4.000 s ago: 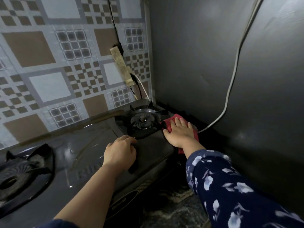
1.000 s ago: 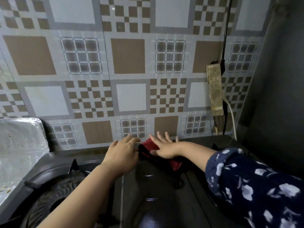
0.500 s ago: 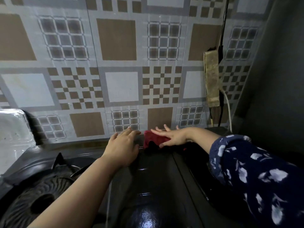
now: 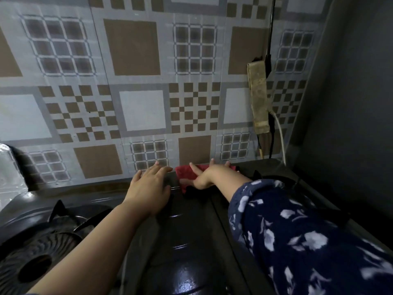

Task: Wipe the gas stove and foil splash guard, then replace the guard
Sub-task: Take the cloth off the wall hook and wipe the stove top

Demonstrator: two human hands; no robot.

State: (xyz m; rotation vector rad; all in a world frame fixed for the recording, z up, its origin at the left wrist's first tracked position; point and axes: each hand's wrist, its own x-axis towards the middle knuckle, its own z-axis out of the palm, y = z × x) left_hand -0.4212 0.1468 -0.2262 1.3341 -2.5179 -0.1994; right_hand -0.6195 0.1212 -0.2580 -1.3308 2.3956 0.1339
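Note:
A black glossy gas stove (image 4: pixel 185 241) fills the lower half of the view, with its left burner grate (image 4: pixel 42 241) at lower left. My right hand (image 4: pixel 209 176) lies flat on a red cloth (image 4: pixel 186 174) at the stove's back edge, against the tiled wall. My left hand (image 4: pixel 150 188) rests palm down on the stove top just left of the cloth, fingers spread, holding nothing. The foil splash guard (image 4: pixel 8 167) shows only as a shiny strip at the far left edge.
A patterned tiled wall (image 4: pixel 138 92) stands right behind the stove. A dirty power strip (image 4: pixel 258 99) with black and white cables hangs on it at the right. A dark grey side wall (image 4: pixel 350 103) closes the right side.
Over the last second my right hand has slid the red cloth along the stove's back edge. My head has moved closer, so the foil guard has slipped mostly out at the left.

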